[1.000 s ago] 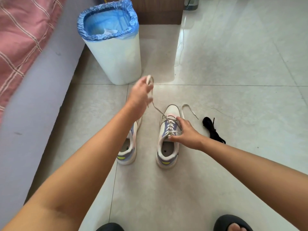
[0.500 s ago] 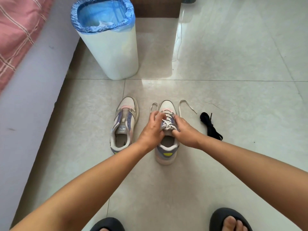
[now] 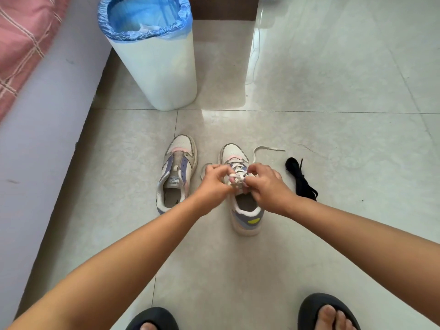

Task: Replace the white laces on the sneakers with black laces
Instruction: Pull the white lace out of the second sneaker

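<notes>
**Two hands on the white lace**

We see two bare hands meet over the right sneaker (image 3: 240,186). The left hand (image 3: 215,181) has its fingers curled in, and its fingertips pinch the white lace (image 3: 237,178) on top of that shoe. The right hand (image 3: 266,184) is curled too, and its fingertips pinch the same lace from the other side. Both hands look tightly closed on the lace, and they almost touch each other.

The right sneaker lies long-ways, with its toe pointing away from us and its heel, with a yellow patch, pointing back at us. The white lace still criss-crosses the front of it. One loose end of the lace lies on the floor past the toe, off to the right of the shoe.

The left sneaker (image 3: 177,172) stands just to the left of the right sneaker, and it points the same way. We see no lace in it.

The black laces (image 3: 301,179) lie in a bundle on the floor, near the right side of the right sneaker and not touching it.

A white bin (image 3: 157,67) with a blue bag stands beyond the right sneaker, up and to the left. Two feet in dark slippers (image 3: 319,310) are well back from it, close to us
</notes>
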